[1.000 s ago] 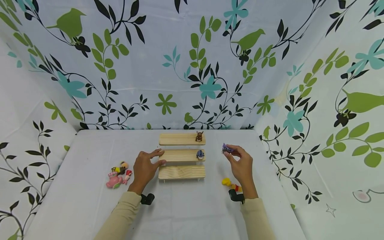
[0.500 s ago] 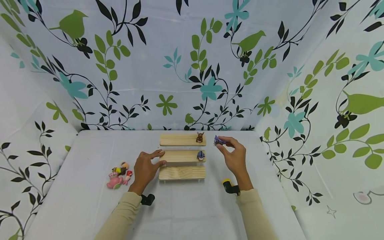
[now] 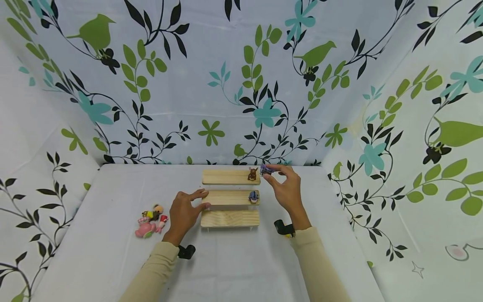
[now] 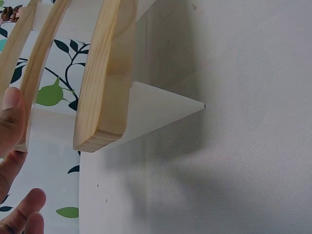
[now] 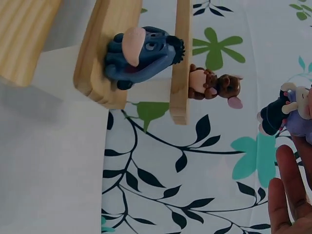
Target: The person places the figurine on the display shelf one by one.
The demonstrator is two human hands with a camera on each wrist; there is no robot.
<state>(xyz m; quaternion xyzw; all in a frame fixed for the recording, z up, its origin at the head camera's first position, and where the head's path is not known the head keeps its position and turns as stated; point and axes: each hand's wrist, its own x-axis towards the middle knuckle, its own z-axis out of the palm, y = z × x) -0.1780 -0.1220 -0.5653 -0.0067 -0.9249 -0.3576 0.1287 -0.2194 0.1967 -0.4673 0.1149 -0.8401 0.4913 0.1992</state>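
A three-tier wooden display stand (image 3: pixel 230 218) sits mid-table. My left hand (image 3: pixel 183 216) grips the left end of its middle board (image 4: pixel 46 44), thumb on one side and a finger on the other. My right hand (image 3: pixel 287 188) pinches a small figurine in purple and dark clothing (image 5: pixel 292 109), held just right of the top board. On that board's right end stands a brown kangaroo-like figurine (image 5: pixel 214 87). A blue donkey figurine (image 5: pixel 146 56) sits at the right end of the middle board. The right thumb is out of sight in the right wrist view.
Several figurines, among them a pink one (image 3: pixel 145 228), lie in a cluster left of the stand. Something yellow (image 3: pixel 288 235) shows beneath the right wrist, mostly covered. A leaf-patterned cloth (image 3: pixel 211 84) hangs behind the white table (image 3: pixel 226 268).
My right hand has carried the purple figurine left and away from me, up beside the top board. The wrist now covers most of the yellow figurine. My left hand keeps its grip.
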